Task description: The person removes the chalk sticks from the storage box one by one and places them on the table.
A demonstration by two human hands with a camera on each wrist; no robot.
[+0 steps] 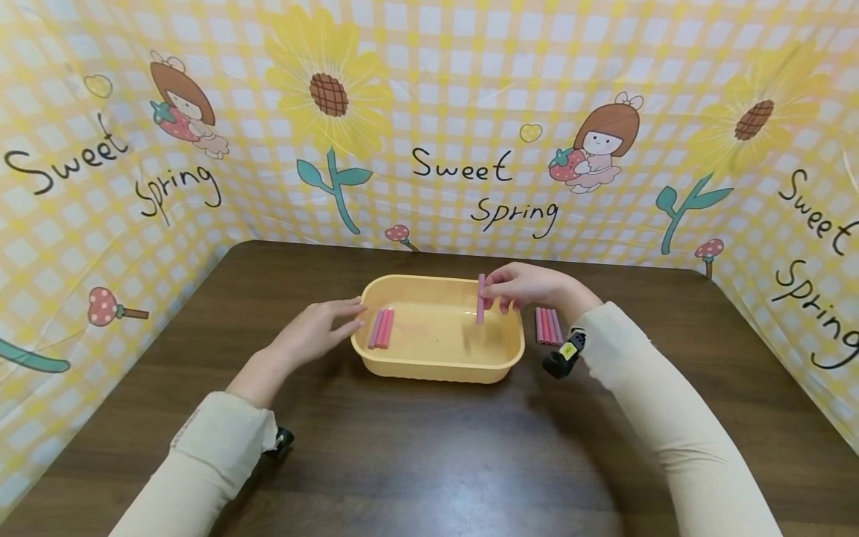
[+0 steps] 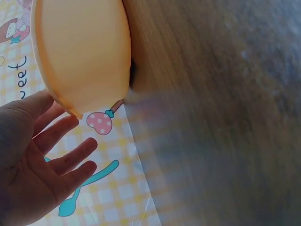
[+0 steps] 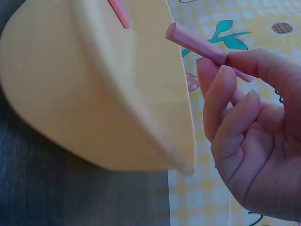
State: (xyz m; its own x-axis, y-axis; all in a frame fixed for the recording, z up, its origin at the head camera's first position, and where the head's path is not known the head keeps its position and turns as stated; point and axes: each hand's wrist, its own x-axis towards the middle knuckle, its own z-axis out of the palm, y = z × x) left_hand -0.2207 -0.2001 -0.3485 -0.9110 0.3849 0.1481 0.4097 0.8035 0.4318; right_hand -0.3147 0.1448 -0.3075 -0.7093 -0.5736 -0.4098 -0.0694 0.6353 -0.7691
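A yellow oval-cornered basin [image 1: 436,365] stands on the table. Over its right end my right hand [image 1: 520,286] pinches a purplish-pink stick [image 1: 480,298] between thumb and fingers; the right wrist view shows the stick [image 3: 197,44] tilted, held near one end by the hand [image 3: 254,127]. Inside the basin at the left lie several pink and purple sticks [image 1: 381,329], side by side. My left hand [image 1: 312,332] is at the basin's left end with fingers extended; in the left wrist view thumb and fingertips of the hand [image 2: 47,155] touch the rim [image 2: 70,110].
To the right of the basin, several pink and purple sticks [image 1: 548,326] lie in a row on the dark wooden table [image 1: 429,447], close to the right wrist. A yellow checked cloth [image 1: 456,97] with printed flowers stands behind the table and along both sides.
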